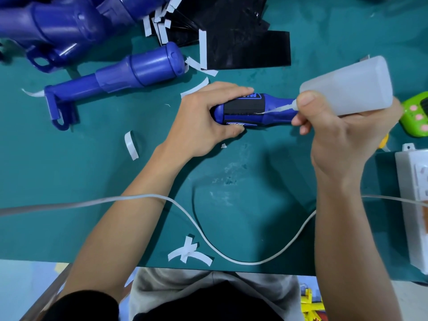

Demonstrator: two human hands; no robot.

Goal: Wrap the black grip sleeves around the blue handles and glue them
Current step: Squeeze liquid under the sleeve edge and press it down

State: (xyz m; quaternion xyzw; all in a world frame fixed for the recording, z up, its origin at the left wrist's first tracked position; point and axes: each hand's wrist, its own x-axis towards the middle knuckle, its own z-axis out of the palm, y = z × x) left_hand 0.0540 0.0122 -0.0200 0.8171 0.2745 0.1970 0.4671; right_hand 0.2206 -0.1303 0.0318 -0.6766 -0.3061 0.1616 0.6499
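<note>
Lying across the whole view: a teal-green flat work mat (pixel 69 181); all places below given from the blue plastic handle (pixel 275 112) at its middle.

Piling up far up-left of that handle: several large blue moulded plastic handle bodies (pixel 139 72), unwrapped. Lying just above it: flat black sheet grip sleeves (pixel 245 49), white backing strips (pixel 202 50) scattered among them and below-left.

Looping well below the handle: a white round cable (pixel 208 242). Sitting to the far right: a green plastic gadget (pixel 416 117) and a white plastic box (pixel 414 205).

Tilting in from the right: a translucent white squeeze bottle of glue (pixel 352 86), gripped closed in the right hand (pixel 342 135), thumb near the nozzle, tip touching the seam edge of the wrapped black textured grip sleeve (pixel 245 107).

Clamping the handle's left end: the left hand (pixel 206 121), fingers curled over the top, thumb beneath, pressing it to the mat.

Risks, judged: squeezing too hard, flooding glue onto blue plastic or fingers; loosening the left grip, letting the sleeve seam spring open; stray strips sticking to wet glue.
</note>
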